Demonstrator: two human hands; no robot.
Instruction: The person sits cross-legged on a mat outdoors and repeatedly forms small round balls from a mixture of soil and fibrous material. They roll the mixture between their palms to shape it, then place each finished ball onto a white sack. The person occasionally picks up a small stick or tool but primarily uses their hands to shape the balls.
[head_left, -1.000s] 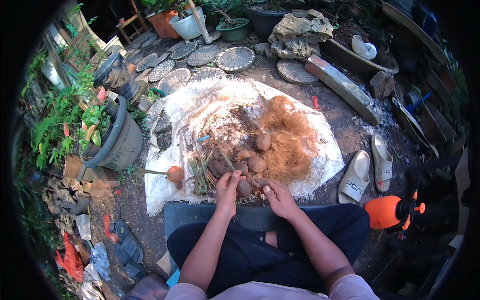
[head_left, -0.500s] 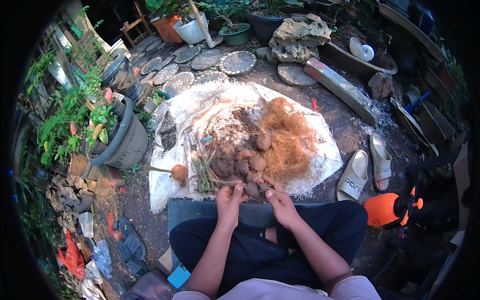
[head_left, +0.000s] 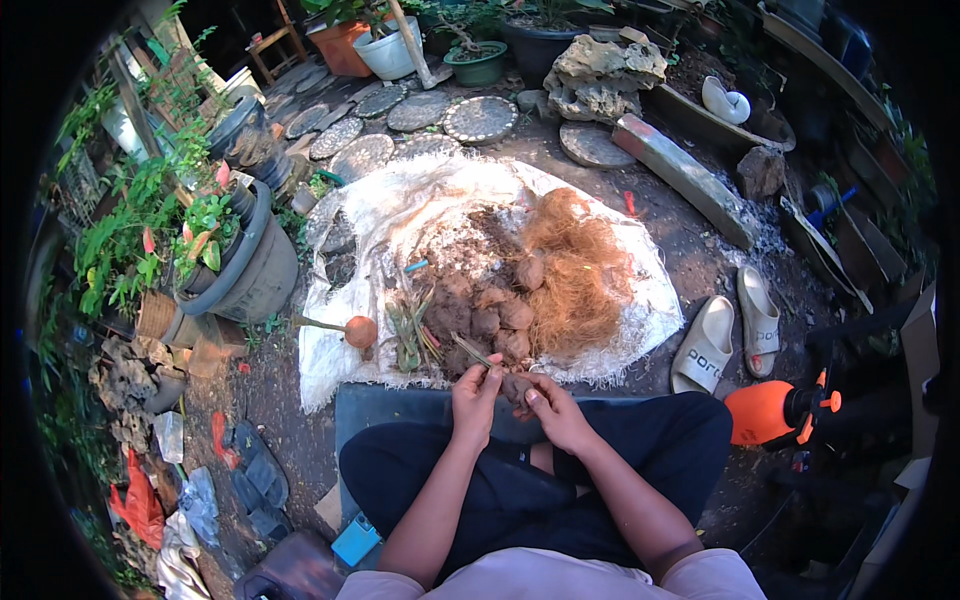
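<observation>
My left hand [head_left: 474, 402] pinches a thin green plant cutting [head_left: 472, 350] between thumb and fingertips. Close against it, my right hand [head_left: 556, 414] grips a brown soil clump [head_left: 518, 390], its thumb on the near side. The cutting's lower end is hidden by my fingers, so I cannot tell whether it enters the clump. Beyond my hands, several rounded soil balls [head_left: 514, 314] lie beside loose dark soil [head_left: 452, 312] on a white woven sack [head_left: 640, 350]. More green cuttings [head_left: 408, 340] lie left of the soil, and tangled brown fibre [head_left: 575, 285] is heaped to the right.
A round orange-brown thing with a stick handle [head_left: 360, 332] lies on the sack's left. Beige slippers [head_left: 704, 345] and an orange spray bottle [head_left: 760, 412] are at the right. A large plant pot [head_left: 250, 275] stands left; a blue box [head_left: 356, 540] is by my left knee.
Both hands have come nearer each other and slightly towards me. The soil clump is now lifted in my right hand, and the cutting points up from my left.
</observation>
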